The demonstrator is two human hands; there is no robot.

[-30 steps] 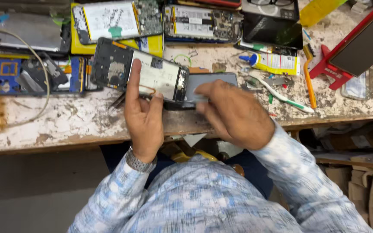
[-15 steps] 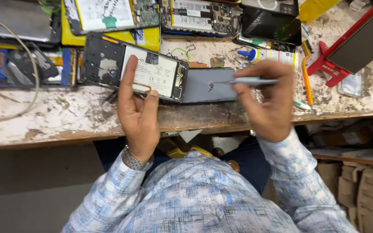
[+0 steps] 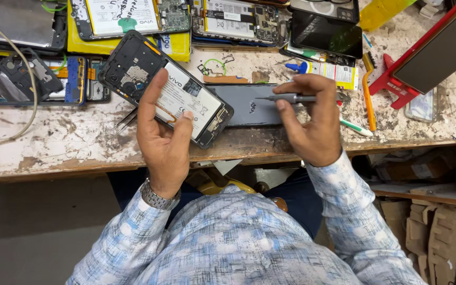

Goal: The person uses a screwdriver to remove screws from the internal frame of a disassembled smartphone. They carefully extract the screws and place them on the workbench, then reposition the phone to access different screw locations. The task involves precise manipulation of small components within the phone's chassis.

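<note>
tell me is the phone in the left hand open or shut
Open. The phone in the left hand has no back cover: its battery and circuit board show.

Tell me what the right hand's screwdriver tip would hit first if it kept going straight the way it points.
The right hand aims the screwdriver leftward over the grey back cover. Going straight on, it would probably first meet the opened phone in the left hand, though height is unclear.

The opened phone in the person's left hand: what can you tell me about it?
The opened phone is black and rectangular, its back cover off, showing a large white battery and dark circuit parts at both ends. It lies tilted on the worn workbench, partly over a grey back cover. The left hand grips it, thumb and fingers on the battery.
</note>
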